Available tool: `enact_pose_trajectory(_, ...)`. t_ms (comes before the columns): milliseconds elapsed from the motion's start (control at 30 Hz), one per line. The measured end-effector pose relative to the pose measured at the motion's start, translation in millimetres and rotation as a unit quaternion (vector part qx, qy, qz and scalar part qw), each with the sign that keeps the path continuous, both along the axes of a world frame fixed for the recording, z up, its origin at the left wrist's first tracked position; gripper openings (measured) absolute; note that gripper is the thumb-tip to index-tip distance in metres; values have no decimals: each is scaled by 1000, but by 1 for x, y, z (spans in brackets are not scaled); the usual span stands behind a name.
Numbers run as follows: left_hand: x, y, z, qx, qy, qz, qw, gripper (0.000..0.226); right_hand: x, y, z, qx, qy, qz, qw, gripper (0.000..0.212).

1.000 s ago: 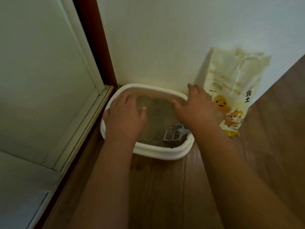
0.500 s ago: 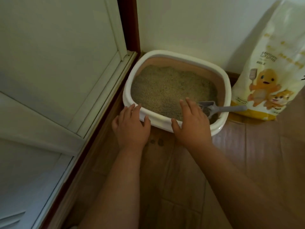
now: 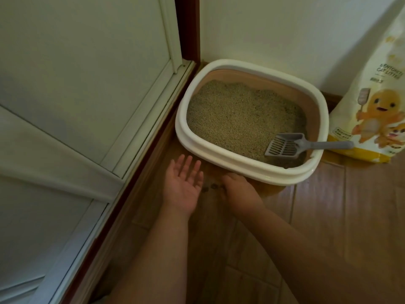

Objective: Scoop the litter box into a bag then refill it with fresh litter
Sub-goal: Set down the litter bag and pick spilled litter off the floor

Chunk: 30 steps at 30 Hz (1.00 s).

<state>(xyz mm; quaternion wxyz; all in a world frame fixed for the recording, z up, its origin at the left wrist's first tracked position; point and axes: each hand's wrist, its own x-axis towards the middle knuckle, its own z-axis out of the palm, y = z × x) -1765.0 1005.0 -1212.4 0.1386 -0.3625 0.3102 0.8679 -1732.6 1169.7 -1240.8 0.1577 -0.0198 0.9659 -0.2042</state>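
A white door (image 3: 76, 84) with long raised strips fills the left side of the frame. A dark red-brown post (image 3: 188, 27) stands next to it at the top middle, and a pale wall (image 3: 285, 29) runs across the top right. The wooden floor (image 3: 350, 216) covers the bottom right.

A big cream litter bag (image 3: 372, 102) stands at the right edge, just beside the box. It has an orange cartoon animal on it and a yellow bottom.

The litter box (image 3: 247, 165) sits in the corner, in the middle right of the frame. Its rim is white and thick, and its inner wall is tan. Nothing covers it. Grainy beige litter (image 3: 236, 115) fills it, piled higher at the far side. A grey scoop (image 3: 285, 147) with slots lies in the lower right part of the box, and its handle sticks out over the rim toward the bag.

The left hand (image 3: 184, 185) is in the lower middle of the frame, palm up, fingers straight and spread, holding nothing. The right hand (image 3: 238, 189) is just beside it, close to the box's near rim. Its fingers curl down to the floor by some small dark bits (image 3: 210, 188). I cannot tell if it is pinching any of them.
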Motion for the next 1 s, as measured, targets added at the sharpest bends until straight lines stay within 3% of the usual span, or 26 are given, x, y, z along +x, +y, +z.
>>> enact_pose_trajectory(100, 11, -2, -11, 77, -18, 27, 996, 44, 1, 1, -14, 51, -40, 1, 998, 25)
enact_pose_trajectory(200, 16, -1, -17, 108, -26, 43, 993, 45, 3, 1, -23, 69, -76, 11, 995, 37)
enact_pose_trajectory(300, 16, -1, -17, 102, -30, 39, 994, 45, 6, 1, -29, 55, -74, 3, 996, 37)
enact_pose_trajectory(467, 7, 0, -7, 81, -23, 17, 996, 44, 8, 7, -28, 52, -72, -14, 996, 18)
enact_pose_trajectory(533, 1, 1, -1, 70, -8, 8, 997, 44, 3, 9, -20, 23, -52, -10, 998, 12)
enact_pose_trajectory(633, -9, 0, 9, 28, 31, -20, 999, 45, -10, 5, 4, -73, 48, -1, 996, 10)
enact_pose_trajectory(800, -27, 4, 28, 37, 77, -35, 996, 51, -36, -13, 70, -263, 180, -66, 946, 16)
enact_pose_trajectory(1000, -32, 21, 58, 136, 133, -61, 980, 67, -44, -21, 103, -259, 166, 32, 951, 38)
